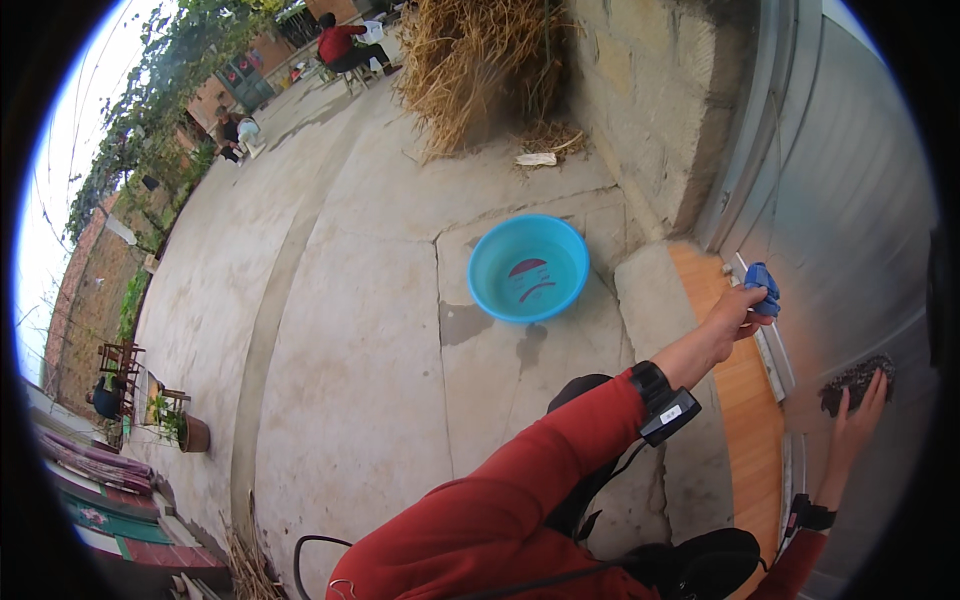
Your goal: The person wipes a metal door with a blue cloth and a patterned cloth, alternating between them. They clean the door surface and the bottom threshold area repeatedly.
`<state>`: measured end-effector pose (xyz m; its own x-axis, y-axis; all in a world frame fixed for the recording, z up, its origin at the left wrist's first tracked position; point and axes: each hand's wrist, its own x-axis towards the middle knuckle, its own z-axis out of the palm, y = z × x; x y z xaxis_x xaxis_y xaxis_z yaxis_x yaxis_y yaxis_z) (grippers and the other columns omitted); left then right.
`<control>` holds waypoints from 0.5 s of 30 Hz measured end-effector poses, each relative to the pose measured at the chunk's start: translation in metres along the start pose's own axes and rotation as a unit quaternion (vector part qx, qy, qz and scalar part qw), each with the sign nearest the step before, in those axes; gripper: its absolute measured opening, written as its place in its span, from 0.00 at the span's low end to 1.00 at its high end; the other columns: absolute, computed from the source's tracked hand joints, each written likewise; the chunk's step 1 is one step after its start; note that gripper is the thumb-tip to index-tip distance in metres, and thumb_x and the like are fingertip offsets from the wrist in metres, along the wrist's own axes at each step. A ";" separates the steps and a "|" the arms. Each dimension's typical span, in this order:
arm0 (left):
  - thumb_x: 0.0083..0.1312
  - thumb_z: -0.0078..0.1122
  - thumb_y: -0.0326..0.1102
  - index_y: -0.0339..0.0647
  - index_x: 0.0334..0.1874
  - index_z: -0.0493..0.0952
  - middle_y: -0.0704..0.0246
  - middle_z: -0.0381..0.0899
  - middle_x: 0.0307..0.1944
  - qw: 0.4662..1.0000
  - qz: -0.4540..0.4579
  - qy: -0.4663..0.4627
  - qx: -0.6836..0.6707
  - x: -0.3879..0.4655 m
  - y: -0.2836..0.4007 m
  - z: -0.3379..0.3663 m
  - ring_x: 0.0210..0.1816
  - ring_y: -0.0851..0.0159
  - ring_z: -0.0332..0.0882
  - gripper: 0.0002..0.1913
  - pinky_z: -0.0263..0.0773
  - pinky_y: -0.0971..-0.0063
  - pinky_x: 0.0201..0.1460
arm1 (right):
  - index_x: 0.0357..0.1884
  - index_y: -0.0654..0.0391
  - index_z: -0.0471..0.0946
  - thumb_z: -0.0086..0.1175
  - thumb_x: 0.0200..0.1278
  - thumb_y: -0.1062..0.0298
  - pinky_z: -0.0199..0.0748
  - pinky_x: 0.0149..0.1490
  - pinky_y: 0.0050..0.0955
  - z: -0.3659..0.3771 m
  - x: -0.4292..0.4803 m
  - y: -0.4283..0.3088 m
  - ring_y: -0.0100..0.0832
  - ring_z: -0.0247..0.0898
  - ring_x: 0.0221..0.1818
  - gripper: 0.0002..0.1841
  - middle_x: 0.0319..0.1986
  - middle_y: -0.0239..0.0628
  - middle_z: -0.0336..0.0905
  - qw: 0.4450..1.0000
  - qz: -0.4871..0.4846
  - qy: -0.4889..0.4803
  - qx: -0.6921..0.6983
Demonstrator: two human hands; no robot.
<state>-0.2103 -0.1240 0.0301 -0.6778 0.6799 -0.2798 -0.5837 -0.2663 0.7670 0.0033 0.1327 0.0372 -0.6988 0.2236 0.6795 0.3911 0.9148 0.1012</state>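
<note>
A folded blue cloth [763,289] is gripped in my left hand [739,311], near the bottom edge of a shiny metal door panel [847,225]. Lower right, my right hand [859,416] presses a dark, speckled cloth [859,382] flat against that panel with spread fingers. A round light-blue plastic basin [529,268] holds clear water and stands on the concrete, left of my left hand. Its bottom bears a red print with writing. My sleeves are red, and a black strapped device sits on each wrist.
Wet patches [465,322] mark the concrete by the basin. A bundle of dry stalks [480,67] leans on the stone wall [645,97]. Wood-coloured flooring [742,397] lines the doorway. People sit farther off in the yard; a potted plant [195,433] stands left.
</note>
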 end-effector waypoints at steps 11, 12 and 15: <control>0.70 0.46 0.46 0.50 0.47 0.72 0.73 0.77 0.36 0.990 -0.045 -0.115 -0.070 0.012 -0.031 0.015 0.29 0.75 0.74 0.11 0.71 0.80 0.33 | 0.64 0.63 0.66 0.57 0.57 0.71 0.56 0.69 0.38 -0.036 0.065 -0.160 0.45 0.57 0.68 0.30 0.66 0.46 0.61 0.917 -0.105 -0.149 0.356; 0.71 0.45 0.45 0.49 0.47 0.72 0.73 0.76 0.35 0.991 -0.058 -0.108 -0.062 0.008 -0.029 0.014 0.28 0.74 0.74 0.11 0.70 0.81 0.32 | 0.63 0.63 0.66 0.57 0.57 0.71 0.56 0.68 0.38 -0.035 0.064 -0.171 0.45 0.57 0.68 0.30 0.66 0.46 0.61 0.905 -0.116 -0.150 0.381; 0.70 0.43 0.43 0.47 0.43 0.73 0.73 0.73 0.34 0.992 -0.053 -0.061 -0.093 0.001 -0.022 0.016 0.29 0.73 0.69 0.11 0.68 0.78 0.33 | 0.62 0.65 0.67 0.57 0.58 0.69 0.58 0.67 0.38 -0.034 0.065 -0.186 0.45 0.59 0.66 0.28 0.65 0.47 0.63 0.894 -0.149 -0.138 0.400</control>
<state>-0.1910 -0.1069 0.0224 -0.5548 0.7861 -0.2723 -0.7295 -0.3023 0.6136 -0.0944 -0.0345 0.0868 -0.8652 -0.0964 0.4921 -0.3128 0.8708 -0.3793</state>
